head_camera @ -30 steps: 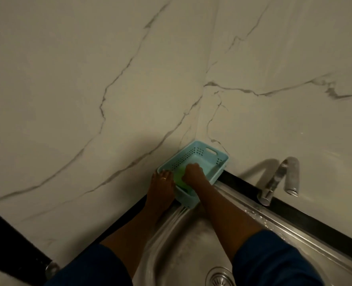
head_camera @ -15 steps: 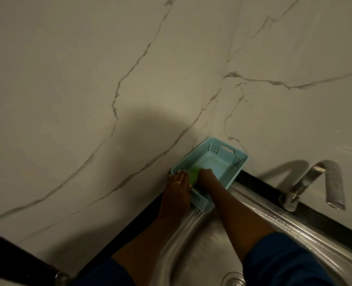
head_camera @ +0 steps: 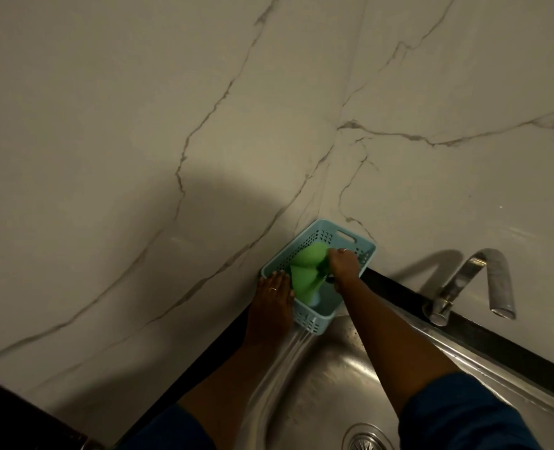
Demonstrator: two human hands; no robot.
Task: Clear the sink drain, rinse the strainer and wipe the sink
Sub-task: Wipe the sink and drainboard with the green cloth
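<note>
Head cam: right hand (head_camera: 342,266) has its grip pinched on a green cloth (head_camera: 305,274) in the blue basket (head_camera: 311,319), left hand (head_camera: 274,293) flat, fingers straight, against its side.

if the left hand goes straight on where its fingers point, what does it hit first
Probably the marble wall, just beyond the basket corner that the left hand touches; depth is unclear.

A pale blue perforated basket (head_camera: 306,319) sits in the corner where two white marble wall panels (head_camera: 139,125) with grey veins meet. A black ledge (head_camera: 503,339) runs along the right panel's foot. A steel tap (head_camera: 461,280) rises by that ledge, its shadow on the wall.
</note>
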